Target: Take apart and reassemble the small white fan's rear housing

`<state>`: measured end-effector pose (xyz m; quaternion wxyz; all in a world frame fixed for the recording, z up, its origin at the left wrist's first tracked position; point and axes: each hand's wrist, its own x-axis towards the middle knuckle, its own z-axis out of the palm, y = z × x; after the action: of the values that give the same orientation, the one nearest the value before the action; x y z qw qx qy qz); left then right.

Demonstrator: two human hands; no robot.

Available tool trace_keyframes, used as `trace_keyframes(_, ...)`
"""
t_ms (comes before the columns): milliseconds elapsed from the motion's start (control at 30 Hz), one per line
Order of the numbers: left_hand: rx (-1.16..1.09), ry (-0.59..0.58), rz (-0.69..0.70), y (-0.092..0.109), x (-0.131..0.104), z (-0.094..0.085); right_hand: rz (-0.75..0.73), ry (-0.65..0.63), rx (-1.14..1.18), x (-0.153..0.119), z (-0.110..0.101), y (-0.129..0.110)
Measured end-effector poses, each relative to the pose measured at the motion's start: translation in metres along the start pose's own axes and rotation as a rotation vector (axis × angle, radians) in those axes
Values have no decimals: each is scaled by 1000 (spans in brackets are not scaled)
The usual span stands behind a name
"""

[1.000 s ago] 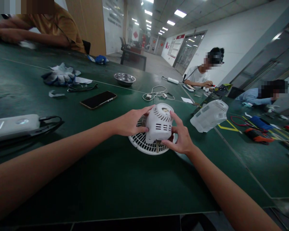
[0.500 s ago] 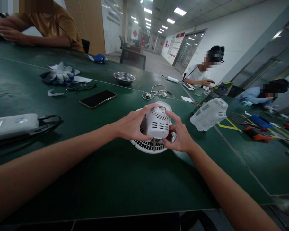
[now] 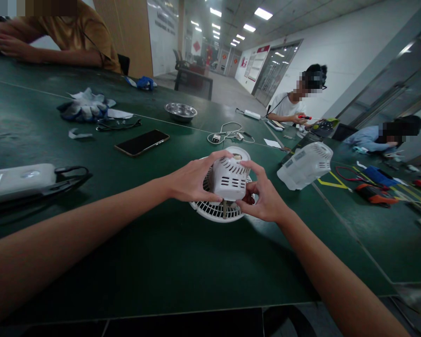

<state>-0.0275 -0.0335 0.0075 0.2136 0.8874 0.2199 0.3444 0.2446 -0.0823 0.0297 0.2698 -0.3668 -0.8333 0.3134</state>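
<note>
A white slotted motor housing (image 3: 231, 181) stands over a round white fan grille (image 3: 217, 213) that lies on the green table. My left hand (image 3: 192, 180) is closed round the housing's left side, thumb low at its front and fingers at the top. From the right, my right hand (image 3: 263, 196) grips the same housing, index finger on its upper edge and thumb at the lower front corner. My other right-hand fingers curl behind it and are partly hidden. A larger white plastic cover (image 3: 305, 166) with vents rests to the right of my hands.
A phone (image 3: 142, 142), a metal bowl (image 3: 181, 112) and a white cable (image 3: 228, 133) lie beyond my hands. Gloves (image 3: 86, 107) and a white device (image 3: 21, 182) are on the left. An orange-black tool (image 3: 375, 194) sits at right. Several people work around the table.
My hands keep their hold on the housing with barely any shift. The person in white at the far right has moved a red tool slightly.
</note>
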Motion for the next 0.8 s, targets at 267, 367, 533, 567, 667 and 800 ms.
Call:
trace_keyframes(267,-16,-32,-1,3,1,-5,88,24,100,-2,5,-14)
trace_keyframes(367,-14,-46,20,1,1,-7,111,24,133,-3,6,-16)
trace_keyframes(533,-23,-49,24,-4,0,-8,111,-12,112,-3,4,-18)
trace_keyframes(567,-20,-46,20,-5,0,-8,104,-19,99,-2,4,-18)
trace_keyframes(667,3,-41,0,-6,-1,-7,88,-24,61,-1,5,-17)
trace_keyframes(800,82,-33,-59,-6,-1,-4,73,78,36,0,9,-12)
